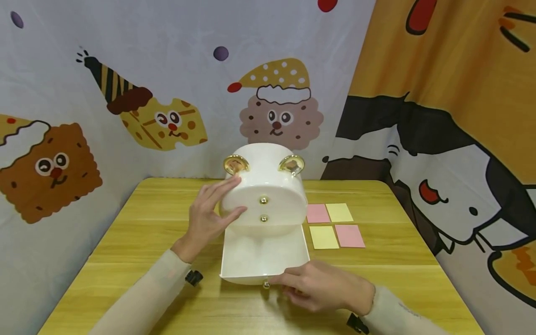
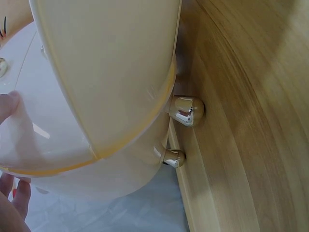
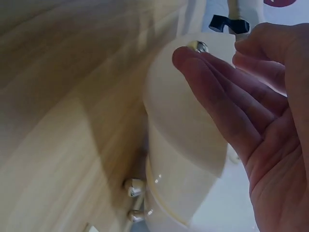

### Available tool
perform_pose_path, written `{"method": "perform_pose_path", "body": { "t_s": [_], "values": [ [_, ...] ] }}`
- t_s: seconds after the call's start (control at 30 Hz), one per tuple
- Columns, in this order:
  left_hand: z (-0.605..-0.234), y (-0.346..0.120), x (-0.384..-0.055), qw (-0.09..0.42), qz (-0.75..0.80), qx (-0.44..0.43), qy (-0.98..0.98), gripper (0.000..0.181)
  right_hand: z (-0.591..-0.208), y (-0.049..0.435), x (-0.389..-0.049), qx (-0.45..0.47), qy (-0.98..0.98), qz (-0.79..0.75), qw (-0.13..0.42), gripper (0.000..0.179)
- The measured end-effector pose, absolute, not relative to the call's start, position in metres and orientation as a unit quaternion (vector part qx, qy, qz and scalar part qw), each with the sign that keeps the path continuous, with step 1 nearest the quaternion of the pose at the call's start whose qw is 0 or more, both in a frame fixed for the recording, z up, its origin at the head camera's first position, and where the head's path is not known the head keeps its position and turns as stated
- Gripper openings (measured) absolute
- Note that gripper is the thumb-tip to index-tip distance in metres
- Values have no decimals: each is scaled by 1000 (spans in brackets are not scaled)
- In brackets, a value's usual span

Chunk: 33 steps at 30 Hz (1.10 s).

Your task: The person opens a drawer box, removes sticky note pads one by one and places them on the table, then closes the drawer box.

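Observation:
A glossy white storage box (image 1: 264, 164) with gold ear-like rings and gold knobs stands on the table. Its bottom drawer (image 1: 264, 251) is pulled out toward me and looks bare inside. My left hand (image 1: 209, 211) rests on the box's left side, with the thumb on the front face and extended fingers near the left gold ring (image 1: 236, 164). At the drawer's front, my right hand (image 1: 320, 284) has its index fingertip against the gold knob (image 1: 266, 284). In the right wrist view the fingers (image 3: 217, 96) are fairly straight, with the thumb apart from them.
Pink and yellow sticky notes (image 1: 323, 237) lie on the wooden table (image 1: 398, 279), right of the box. Small gold feet (image 2: 187, 111) hold the box off the tabletop. Behind the table hangs a cartoon-printed curtain (image 1: 167, 37).

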<state>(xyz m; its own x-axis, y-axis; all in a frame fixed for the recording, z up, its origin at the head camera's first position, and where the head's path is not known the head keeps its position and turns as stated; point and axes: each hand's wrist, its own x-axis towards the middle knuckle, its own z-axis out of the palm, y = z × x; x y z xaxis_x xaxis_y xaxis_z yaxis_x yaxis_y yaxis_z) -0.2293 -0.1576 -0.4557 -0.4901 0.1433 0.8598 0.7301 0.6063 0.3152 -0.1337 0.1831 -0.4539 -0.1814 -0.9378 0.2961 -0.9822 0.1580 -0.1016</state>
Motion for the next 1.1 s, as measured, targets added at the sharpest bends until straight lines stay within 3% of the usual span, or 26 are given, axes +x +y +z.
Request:
{"method": "perform_pose_path", "body": {
  "t_s": [0.23, 0.6, 1.1],
  "values": [
    [-455, -157, -230, 426, -338, -282, -790, 86, -460, 179, -129, 625, -763, 165, -27, 53],
    [-454, -156, -229, 426, -339, -279, -791, 86, -471, 172, -124, 596, -778, 186, -74, 53],
    [-453, -156, -228, 423, -357, -277, -786, 83, -476, 168, -126, 601, -782, 166, -15, 64]
  ]
}}
